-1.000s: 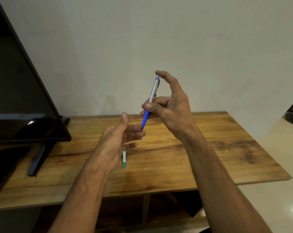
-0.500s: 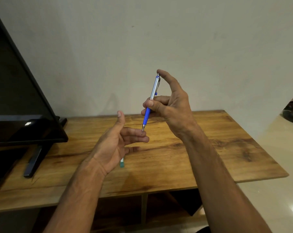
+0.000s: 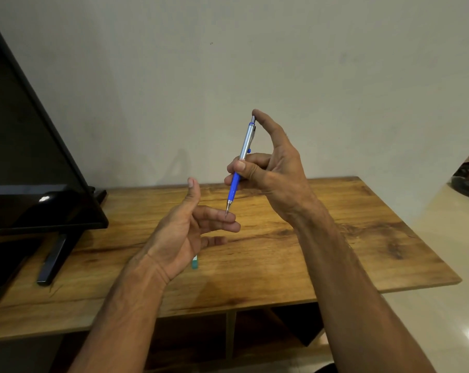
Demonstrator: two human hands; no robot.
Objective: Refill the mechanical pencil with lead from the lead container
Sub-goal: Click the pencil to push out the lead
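My right hand (image 3: 276, 173) holds a mechanical pencil (image 3: 241, 162) with a silver upper barrel and a blue grip, nearly upright, tip down. The index finger rests on its top button; thumb and other fingers pinch the blue grip. My left hand (image 3: 184, 232) sits below, palm up and fingers spread, with the pencil's metal tip touching or just above its index finger. A small teal and white lead container (image 3: 195, 262) lies on the wooden table (image 3: 335, 238), mostly hidden behind my left hand.
A black flat screen (image 3: 26, 157) on a stand (image 3: 52, 262) fills the table's left side. A pale wall rises behind the table. Tiled floor (image 3: 443, 319) lies to the right, and open shelf space shows under the tabletop.
The left hand has opened a little and shifted under the pencil tip. The pencil's tip has dropped closer to the left index finger. The right hand's grip looks the same.
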